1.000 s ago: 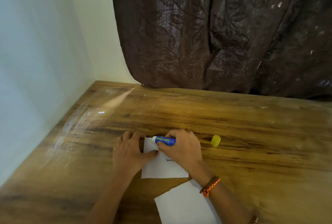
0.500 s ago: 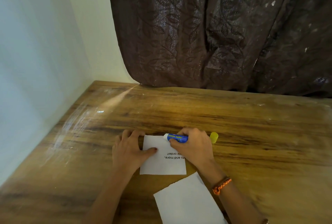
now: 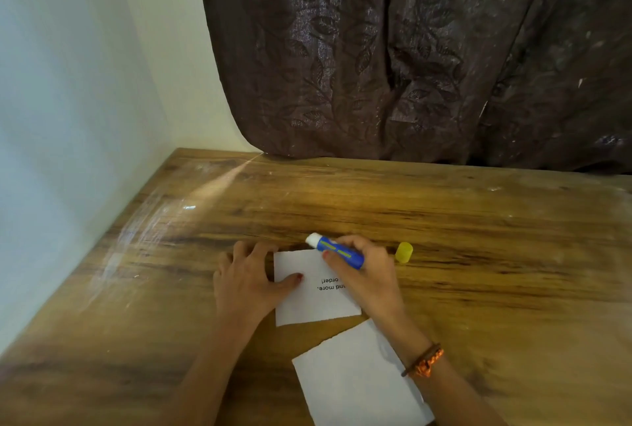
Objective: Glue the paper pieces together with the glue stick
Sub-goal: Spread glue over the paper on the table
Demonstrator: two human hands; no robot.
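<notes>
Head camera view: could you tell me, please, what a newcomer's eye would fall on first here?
First, the blue glue stick gripped in the right hand, its white tip at the far edge of the printed paper piece, which the left hand presses flat on the wooden table. Next, the yellow cap just right of the hands, and a blank paper piece nearer the person.

light: soft and a bit dim | glare: pale shiny streaks on the wooden table [image 3: 164, 220] at the left | blur: near edge looks smeared | edges: wall [image 3: 68, 117] lines bend, wide lens
</notes>
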